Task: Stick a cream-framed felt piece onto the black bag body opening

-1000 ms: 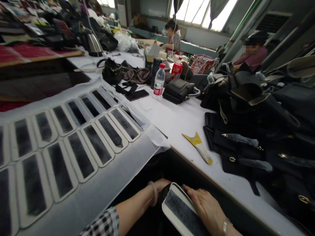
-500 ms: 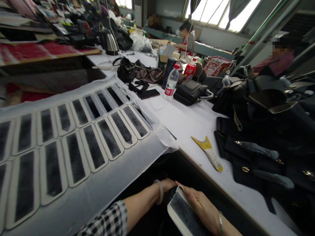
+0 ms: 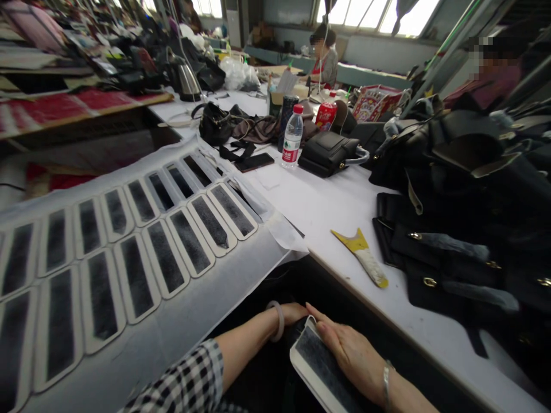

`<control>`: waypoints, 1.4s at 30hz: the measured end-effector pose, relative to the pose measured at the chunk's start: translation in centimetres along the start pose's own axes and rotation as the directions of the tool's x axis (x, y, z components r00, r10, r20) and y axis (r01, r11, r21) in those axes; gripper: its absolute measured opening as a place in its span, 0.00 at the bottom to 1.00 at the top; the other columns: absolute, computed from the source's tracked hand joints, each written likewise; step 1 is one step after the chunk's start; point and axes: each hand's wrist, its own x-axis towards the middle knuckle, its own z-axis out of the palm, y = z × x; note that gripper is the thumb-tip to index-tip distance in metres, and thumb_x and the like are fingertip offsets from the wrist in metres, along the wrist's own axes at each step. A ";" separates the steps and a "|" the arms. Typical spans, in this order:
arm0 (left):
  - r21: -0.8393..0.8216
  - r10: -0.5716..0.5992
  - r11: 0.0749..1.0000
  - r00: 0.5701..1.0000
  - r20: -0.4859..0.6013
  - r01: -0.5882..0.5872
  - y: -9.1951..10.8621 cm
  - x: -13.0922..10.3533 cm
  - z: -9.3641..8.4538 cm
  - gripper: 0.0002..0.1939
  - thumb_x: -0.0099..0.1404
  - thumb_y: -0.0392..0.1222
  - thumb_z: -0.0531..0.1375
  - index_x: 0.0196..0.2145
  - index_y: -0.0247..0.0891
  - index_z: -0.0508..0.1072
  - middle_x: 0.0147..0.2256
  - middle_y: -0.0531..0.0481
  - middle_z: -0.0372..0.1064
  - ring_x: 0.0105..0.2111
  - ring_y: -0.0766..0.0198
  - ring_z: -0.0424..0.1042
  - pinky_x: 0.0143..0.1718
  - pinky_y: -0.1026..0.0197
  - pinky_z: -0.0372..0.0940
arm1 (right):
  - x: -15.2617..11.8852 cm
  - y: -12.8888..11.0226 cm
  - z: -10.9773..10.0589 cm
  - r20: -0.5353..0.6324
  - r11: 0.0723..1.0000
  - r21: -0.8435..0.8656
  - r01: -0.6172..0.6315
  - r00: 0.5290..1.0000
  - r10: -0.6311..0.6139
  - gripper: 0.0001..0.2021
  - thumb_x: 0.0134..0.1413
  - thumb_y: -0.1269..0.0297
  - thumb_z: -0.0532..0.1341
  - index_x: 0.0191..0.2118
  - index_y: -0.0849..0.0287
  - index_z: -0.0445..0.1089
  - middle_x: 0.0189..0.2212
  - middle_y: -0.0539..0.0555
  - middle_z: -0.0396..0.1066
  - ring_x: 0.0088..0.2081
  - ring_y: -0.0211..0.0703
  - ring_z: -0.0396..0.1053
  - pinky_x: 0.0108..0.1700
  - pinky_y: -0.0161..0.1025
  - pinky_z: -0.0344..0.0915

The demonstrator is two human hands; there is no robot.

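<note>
At the bottom centre, a black panel with a cream border (image 3: pixel 321 367) is tilted beside a black item in my lap. My right hand (image 3: pixel 350 355) closes on the panel's upper edge, thumb and fingers pressed along it. Just beyond the panel's top end is my left hand (image 3: pixel 295 314), its fingers mostly hidden behind the black item and the edge. What my left hand grips cannot be made out. To the left, two rows of similar cream-edged black pieces (image 3: pixel 135 278) lie on a pale sheet (image 3: pixel 185 321).
A yellow-and-white scraper-like tool (image 3: pixel 364 257) lies on the white table (image 3: pixel 318 221). Behind it stand a water bottle (image 3: pixel 293 137) and a black bag (image 3: pixel 329 154). Black bags (image 3: pixel 456 241) are heaped at right. A person (image 3: pixel 329 60) sits at the back, another at upper right.
The view has shifted slightly, so the table items appear a little higher and the sheet's pieces further right. Both hands stay at the panel's top end, with little change in grip.
</note>
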 end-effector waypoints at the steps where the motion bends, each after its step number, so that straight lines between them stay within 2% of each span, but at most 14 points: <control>1: 0.092 -0.006 0.996 1.000 -0.016 0.008 0.7 -0.5 -0.6 0.12 0.67 0.46 0.63 0.34 0.32 0.74 0.32 0.52 0.71 0.32 0.62 0.73 0.38 0.57 0.71 | -0.3 0.0 -0.1 0.004 1.000 0.005 -0.012 1.000 0.012 0.33 0.67 0.43 0.35 0.69 0.52 0.51 0.55 0.57 0.70 0.57 0.55 0.67 0.59 0.55 0.61; 4: 0.296 0.045 0.955 0.996 -0.080 -0.020 3.8 -2.7 -2.5 0.16 0.70 0.51 0.59 0.35 0.33 0.75 0.31 0.51 0.72 0.28 0.65 0.71 0.35 0.59 0.69 | -1.1 0.5 -0.2 0.002 0.998 0.036 -0.045 0.999 0.045 0.30 0.67 0.44 0.37 0.70 0.46 0.49 0.58 0.53 0.67 0.59 0.54 0.65 0.60 0.55 0.61; 6: 0.370 0.120 0.925 0.990 -0.070 -0.086 6.4 -4.6 -3.1 0.21 0.71 0.56 0.55 0.40 0.35 0.77 0.35 0.50 0.74 0.27 0.66 0.71 0.33 0.62 0.67 | -1.6 1.2 -0.1 0.000 0.995 0.090 -0.039 0.999 0.039 0.30 0.67 0.41 0.38 0.69 0.44 0.50 0.63 0.49 0.61 0.62 0.53 0.61 0.63 0.55 0.57; 9: 0.475 0.169 0.858 0.981 0.093 -0.193 10.1 -7.1 -2.6 0.22 0.66 0.60 0.58 0.39 0.38 0.80 0.34 0.52 0.76 0.29 0.66 0.72 0.31 0.65 0.65 | -2.6 2.6 0.0 -0.008 0.984 0.178 -0.021 1.000 0.023 0.32 0.66 0.38 0.41 0.68 0.47 0.53 0.65 0.50 0.57 0.65 0.51 0.55 0.68 0.52 0.49; 11: 0.579 0.167 0.777 0.968 0.189 -0.248 11.9 -8.1 -1.7 0.17 0.60 0.56 0.66 0.33 0.39 0.82 0.27 0.53 0.75 0.29 0.64 0.71 0.32 0.65 0.64 | -3.5 3.4 -0.1 -0.019 0.974 0.225 -0.019 1.000 0.024 0.33 0.66 0.37 0.43 0.68 0.49 0.54 0.64 0.51 0.59 0.65 0.50 0.55 0.69 0.50 0.47; 13: 0.681 0.155 0.677 0.958 0.240 -0.280 12.9 -8.5 -0.7 0.11 0.54 0.51 0.70 0.28 0.40 0.83 0.24 0.54 0.73 0.28 0.63 0.71 0.32 0.65 0.62 | -4.8 4.2 -0.2 -0.024 0.965 0.260 -0.027 0.999 0.034 0.32 0.66 0.37 0.44 0.67 0.48 0.55 0.64 0.51 0.59 0.65 0.50 0.55 0.69 0.50 0.46; 17: 0.786 0.112 0.539 0.951 0.288 -0.302 13.4 -8.3 0.1 0.08 0.53 0.48 0.71 0.28 0.43 0.83 0.24 0.54 0.75 0.27 0.63 0.71 0.31 0.65 0.62 | -8.2 5.9 -0.4 -0.014 0.966 0.238 -0.097 0.995 0.103 0.29 0.66 0.38 0.45 0.66 0.42 0.58 0.63 0.48 0.61 0.64 0.53 0.57 0.68 0.53 0.49; 22: 0.806 0.068 0.498 0.941 0.331 -0.319 13.4 -8.0 -0.5 0.10 0.56 0.49 0.69 0.35 0.43 0.84 0.28 0.53 0.78 0.30 0.63 0.74 0.31 0.67 0.63 | -12.2 8.4 -0.3 0.015 0.954 0.219 -0.206 0.978 0.208 0.27 0.65 0.38 0.46 0.65 0.38 0.59 0.63 0.45 0.61 0.64 0.54 0.57 0.68 0.53 0.49; 25: 0.813 0.069 0.482 0.940 0.336 -0.326 13.4 -7.9 -0.6 0.10 0.57 0.50 0.69 0.35 0.43 0.84 0.28 0.53 0.78 0.30 0.63 0.74 0.32 0.68 0.63 | -13.3 9.2 -0.2 0.045 0.943 0.224 -0.247 0.969 0.243 0.27 0.64 0.37 0.46 0.65 0.36 0.58 0.62 0.44 0.61 0.64 0.55 0.58 0.68 0.54 0.49; 29: 0.824 0.093 0.453 0.937 0.336 -0.340 13.4 -7.8 -0.4 0.09 0.58 0.49 0.69 0.33 0.43 0.84 0.26 0.53 0.77 0.29 0.63 0.73 0.30 0.67 0.62 | -12.9 9.0 -0.4 0.041 0.936 0.197 -0.293 0.956 0.291 0.28 0.63 0.37 0.46 0.64 0.36 0.60 0.61 0.46 0.63 0.62 0.61 0.59 0.67 0.58 0.51; 33: 0.839 0.096 0.418 0.935 0.341 -0.348 13.4 -7.5 0.0 0.09 0.56 0.50 0.70 0.29 0.42 0.83 0.24 0.52 0.76 0.27 0.62 0.72 0.28 0.65 0.60 | -11.9 7.9 -0.9 0.079 0.932 0.253 -0.261 0.965 0.249 0.27 0.65 0.40 0.47 0.64 0.38 0.59 0.62 0.46 0.62 0.62 0.58 0.60 0.65 0.55 0.55; 38: 0.873 0.089 0.357 0.942 0.323 -0.333 13.7 -7.0 0.6 0.15 0.54 0.56 0.69 0.25 0.40 0.81 0.20 0.54 0.70 0.23 0.64 0.69 0.23 0.65 0.56 | -10.3 6.6 -1.5 0.041 0.940 0.269 -0.211 0.977 0.208 0.24 0.66 0.46 0.51 0.64 0.41 0.60 0.56 0.50 0.69 0.56 0.59 0.68 0.60 0.54 0.62; 42: 0.894 0.062 0.335 0.954 0.294 -0.297 13.9 -6.7 1.2 0.20 0.51 0.61 0.69 0.22 0.40 0.79 0.17 0.54 0.67 0.21 0.63 0.67 0.20 0.64 0.54 | -9.0 5.3 -1.9 0.038 0.965 0.185 -0.186 0.982 0.183 0.22 0.67 0.50 0.49 0.64 0.38 0.59 0.58 0.48 0.67 0.58 0.57 0.66 0.59 0.54 0.63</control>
